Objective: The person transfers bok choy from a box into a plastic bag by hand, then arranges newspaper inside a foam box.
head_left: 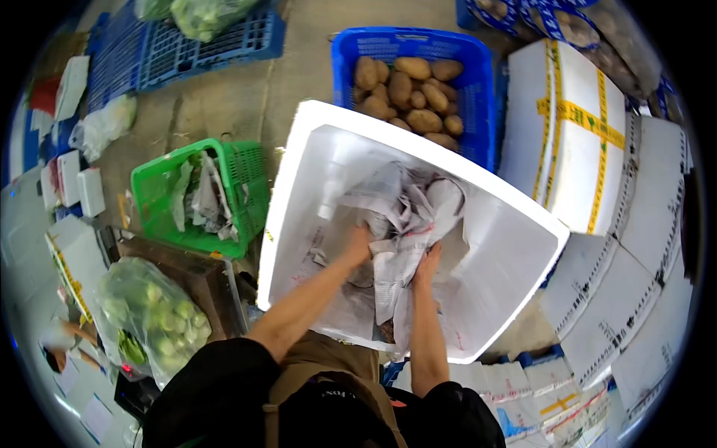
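Note:
Both of my hands reach down into a large white foam box (508,231). Inside lies crumpled newspaper (403,198), bunched and wrapped around something hidden. My left hand (360,243) is closed at the left side of the bundle, its fingertips partly covered by paper. On the other side, my right hand (427,261) grips the newspaper edge, thumb up along it. A strip of the paper hangs down between my forearms, and something brown shows beneath its lower end.
A blue crate (489,97) of potatoes (407,93) stands behind the box. To the left are a green basket (254,175) with newspaper and a bag of green vegetables (157,313). Taped foam boxes (515,142) line the right. Another person (78,336) is at far left.

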Motion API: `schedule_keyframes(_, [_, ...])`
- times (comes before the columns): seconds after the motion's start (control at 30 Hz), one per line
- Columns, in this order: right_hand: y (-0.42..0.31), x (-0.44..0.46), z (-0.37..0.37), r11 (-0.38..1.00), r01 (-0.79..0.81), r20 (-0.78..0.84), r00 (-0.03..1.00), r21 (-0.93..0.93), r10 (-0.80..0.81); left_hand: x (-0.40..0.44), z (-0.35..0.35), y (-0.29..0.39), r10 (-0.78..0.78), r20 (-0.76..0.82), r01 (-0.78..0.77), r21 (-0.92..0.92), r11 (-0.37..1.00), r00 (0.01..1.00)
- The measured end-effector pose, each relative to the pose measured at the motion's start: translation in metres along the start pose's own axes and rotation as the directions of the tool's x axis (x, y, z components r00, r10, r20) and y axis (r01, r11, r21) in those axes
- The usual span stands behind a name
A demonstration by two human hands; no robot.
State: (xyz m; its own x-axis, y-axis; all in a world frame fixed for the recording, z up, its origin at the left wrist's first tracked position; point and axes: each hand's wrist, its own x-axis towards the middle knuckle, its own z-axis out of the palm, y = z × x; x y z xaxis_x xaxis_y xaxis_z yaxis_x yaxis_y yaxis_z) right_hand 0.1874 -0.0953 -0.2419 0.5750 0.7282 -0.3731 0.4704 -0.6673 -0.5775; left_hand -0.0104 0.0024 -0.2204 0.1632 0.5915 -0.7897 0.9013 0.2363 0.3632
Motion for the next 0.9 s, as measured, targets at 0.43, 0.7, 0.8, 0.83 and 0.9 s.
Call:
schedule_keyframes(0.43, [0.074, 0.065, -0.012, 0.827, -0.444, -0.171, 0.837, 0.345, 0.52, 0.0, -0.022, -0.044, -0.279, -0.196, 0.137, -0.532, 0.836, 0.94])
schedule_keyframes(0.7, [0.041, 0.067, -0.048, 0.801, -0.543, -0.228, 0.771, 0.253, 0.595, 0.002, -0.051, -0.048, -0.209, 0.207, 0.293, -0.625, 0.723, 0.956])
schedule_keyframes(0.8, [0.038, 0.077, -0.062, 0.824, -0.565, -0.234, 0.808, -0.041, 0.541, 0.015, -0.044, -0.061, -0.175, 0.223, 0.272, -0.55, 0.79, 0.959])
schedule_keyframes(0.83, [0.037, 0.08, -0.064, 0.82, -0.552, -0.233, 0.826, -0.148, 0.514, 0.017, -0.043, -0.063, -0.17, 0.205, 0.254, -0.521, 0.815, 0.964])
schedule_keyframes(0.9, [0.038, 0.08, -0.061, 0.862, -0.461, -0.253, 0.877, -0.211, 0.408, 0.014, -0.019, -0.066, -0.178, 0.063, 0.177, -0.631, 0.756, 0.982])
